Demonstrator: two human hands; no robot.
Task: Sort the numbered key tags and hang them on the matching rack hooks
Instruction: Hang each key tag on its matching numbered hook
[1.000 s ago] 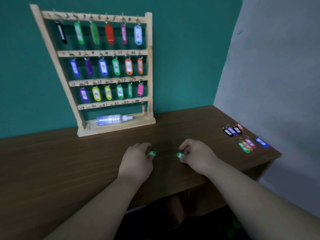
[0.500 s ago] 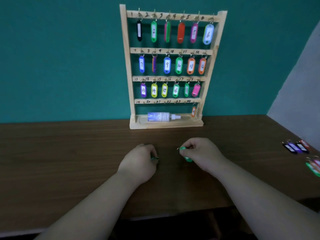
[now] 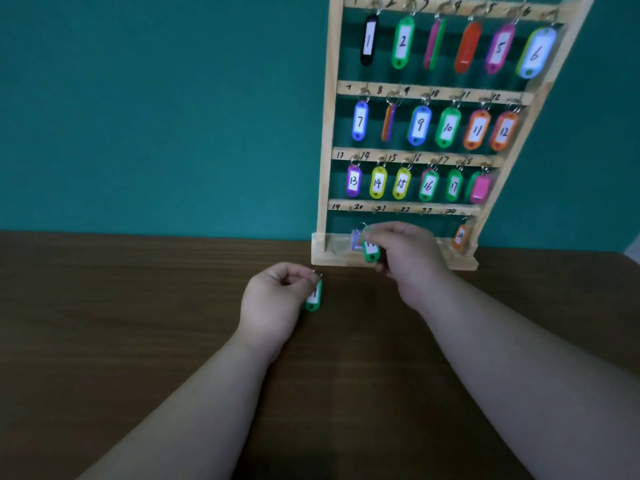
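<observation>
Green tag (image 3: 313,296) hangs pinched in left hand (image 3: 273,303), second tag (image 3: 371,251) in right hand (image 3: 412,258).

Single head-worn wide-angle view, looking forward and down along both forearms. The right hand (image 3: 412,258), pinching a green key tag (image 3: 371,250), lies near frame centre. The wooden key rack (image 3: 329,133) stands close, just beyond that grip, its top cropped. The left hand (image 3: 273,303), pinching a second green tag (image 3: 313,296), lies nearer the camera, left of that grip.
</observation>
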